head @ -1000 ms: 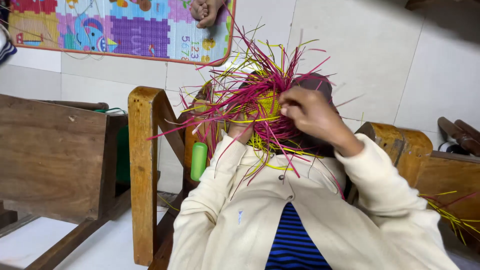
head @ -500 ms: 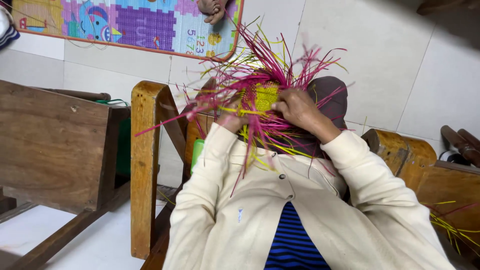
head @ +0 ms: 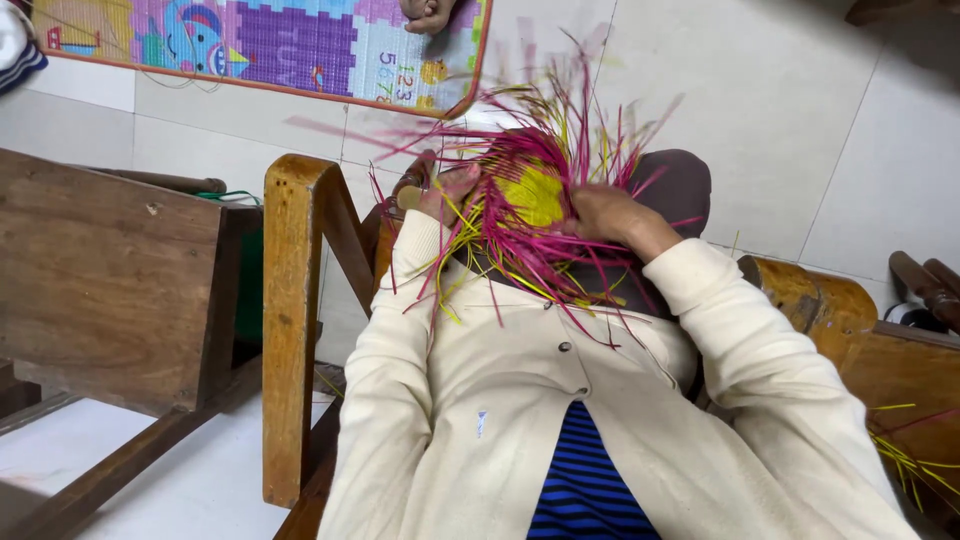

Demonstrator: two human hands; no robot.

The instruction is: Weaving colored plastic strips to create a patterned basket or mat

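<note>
Fingers [head: 585,212] of my right hand [head: 610,215] are curled onto the woven piece [head: 530,195], pressing its yellow centre from the right side, while my left hand [head: 445,190] closes on the opposite edge; the loose strands hide most of those left fingers, but the thumb sits against the weave. Between the two hands the piece is held up in front of my chest, above my lap, so both sides are pinched and it cannot twist.

Pink and yellow strips [head: 560,130] fan out from the centre in every direction, some pointing up towards the wall, others drooping over my cream cardigan [head: 520,400]. I judge that I hold it by the tight middle because the free ends are too limp to grip.

Under the open cardigan shows a blue striped top [head: 590,490]. Wooden chair arms stand on either side of me, the left arm post [head: 292,320] upright beside my sleeve. More yellow strips [head: 915,460] lie by the right arm. On the tiled floor ahead lies a colourful play mat [head: 300,45], with another person's hand [head: 430,15] on its edge.
</note>
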